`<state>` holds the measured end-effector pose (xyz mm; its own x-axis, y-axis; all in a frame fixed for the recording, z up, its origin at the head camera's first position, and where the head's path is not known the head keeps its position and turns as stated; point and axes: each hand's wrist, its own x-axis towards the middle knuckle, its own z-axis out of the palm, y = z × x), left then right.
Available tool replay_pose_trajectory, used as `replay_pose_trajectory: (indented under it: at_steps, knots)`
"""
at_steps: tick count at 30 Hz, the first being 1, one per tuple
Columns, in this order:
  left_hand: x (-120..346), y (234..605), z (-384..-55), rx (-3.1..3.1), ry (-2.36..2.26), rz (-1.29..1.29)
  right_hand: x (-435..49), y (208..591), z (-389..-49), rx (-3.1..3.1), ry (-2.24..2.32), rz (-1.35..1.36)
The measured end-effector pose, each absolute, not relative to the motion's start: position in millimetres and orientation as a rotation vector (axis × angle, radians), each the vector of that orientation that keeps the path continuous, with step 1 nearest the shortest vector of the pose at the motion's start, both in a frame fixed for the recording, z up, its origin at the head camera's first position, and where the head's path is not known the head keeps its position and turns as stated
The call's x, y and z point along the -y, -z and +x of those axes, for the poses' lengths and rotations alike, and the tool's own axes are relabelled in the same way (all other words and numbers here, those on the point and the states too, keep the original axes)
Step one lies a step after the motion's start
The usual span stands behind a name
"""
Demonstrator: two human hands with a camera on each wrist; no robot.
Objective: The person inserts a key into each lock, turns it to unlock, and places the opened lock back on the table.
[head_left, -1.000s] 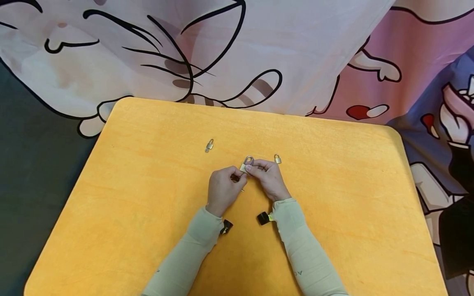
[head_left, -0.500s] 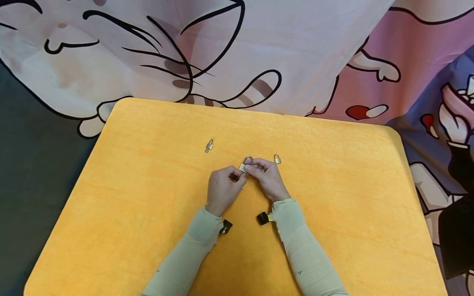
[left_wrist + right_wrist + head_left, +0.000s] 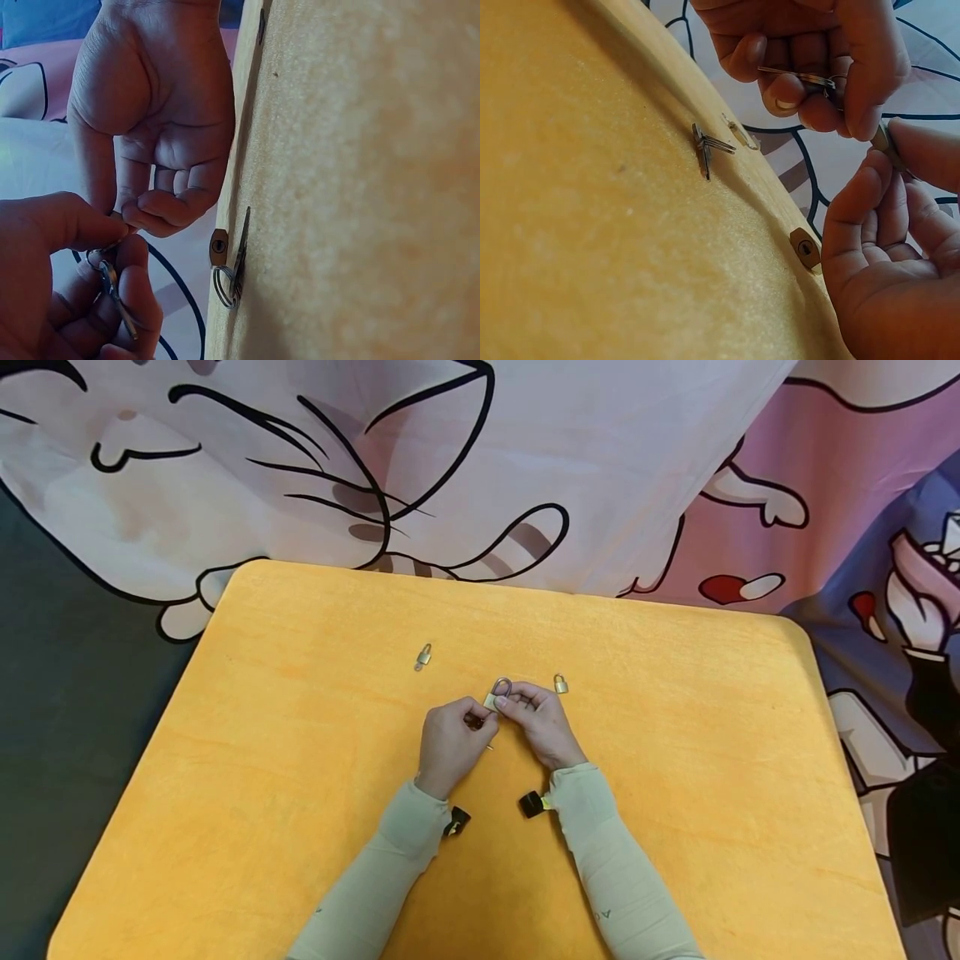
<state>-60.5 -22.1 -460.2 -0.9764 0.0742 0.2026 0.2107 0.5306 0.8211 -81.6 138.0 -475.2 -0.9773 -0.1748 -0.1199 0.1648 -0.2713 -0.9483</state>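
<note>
Over the middle of the table, my right hand pinches the brass body of a padlock between thumb and fingers, its steel shackle pointing away from me. At the padlock's lower end my left hand pinches a key, mostly hidden by the fingertips. More keys on that ring hang inside the curled left fingers in the right wrist view. A second set of keys lies on the table below the hands, joined by wire rings.
A small brass padlock lies just beyond my right hand. Another padlock lies farther left, with a small metal piece at its lower end. The yellow table ends at a cartoon-printed curtain.
</note>
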Motion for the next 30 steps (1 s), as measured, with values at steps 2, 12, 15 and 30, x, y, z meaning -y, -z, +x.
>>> replay_pose_trajectory:
  at_steps: [2, 12, 15, 30]
  knots:
    - [22, 461, -60, 2.634, 1.438, -0.24, -138, 475, -81, -1.759, 2.341, -0.015]
    - [26, 460, -61, 2.722, 1.444, -0.251, -137, 478, -81, -1.79, 2.317, -0.027]
    - [29, 459, -62, 2.751, 1.43, -0.271, -137, 478, -82, -1.791, 2.311, -0.032]
    - [44, 456, -67, 2.937, 1.448, -0.185, -139, 467, -88, -1.983, 2.156, -0.025]
